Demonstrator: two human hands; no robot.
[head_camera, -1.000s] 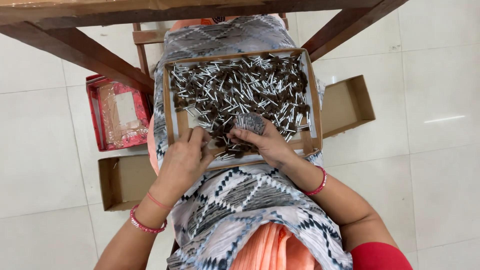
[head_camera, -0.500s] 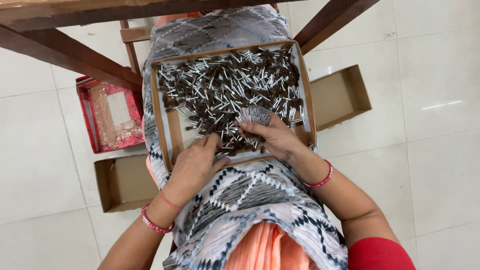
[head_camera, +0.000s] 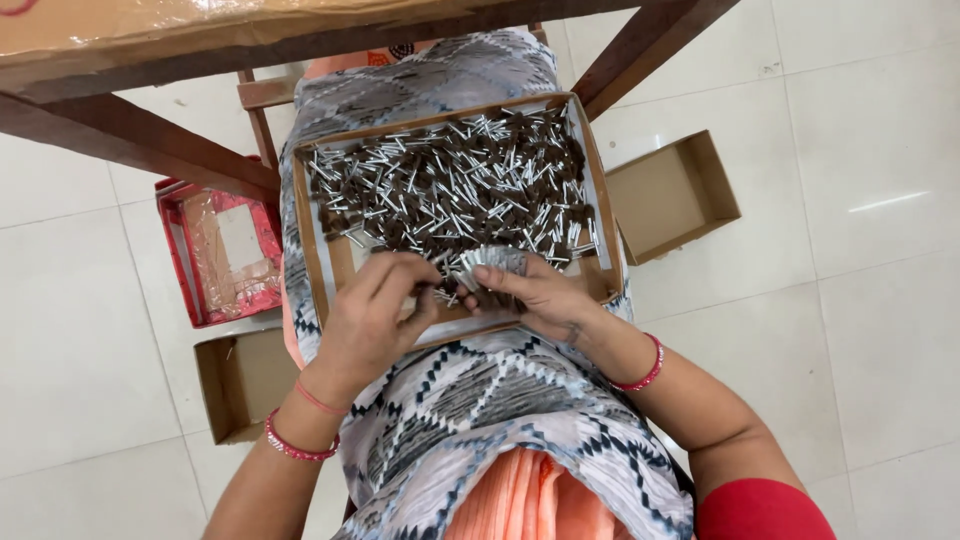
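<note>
A shallow cardboard tray (head_camera: 318, 262) rests on my lap, filled with several small brown-and-silver metal pins (head_camera: 455, 185). My right hand (head_camera: 540, 295) grips a fanned bundle of these pins (head_camera: 487, 266) at the tray's near edge. My left hand (head_camera: 375, 315) is beside it, fingers curled at the pins next to the bundle; whether it pinches one is hidden. Both wrists wear pink bangles.
A wooden table frame (head_camera: 140, 150) crosses the top of the view. A red box (head_camera: 220, 250) and an open cardboard box (head_camera: 235, 385) sit on the white tiled floor to the left. Another open cardboard box (head_camera: 675, 195) lies to the right.
My left hand has shifted right, closer to the bundle in my right hand. The view has tilted slightly.
</note>
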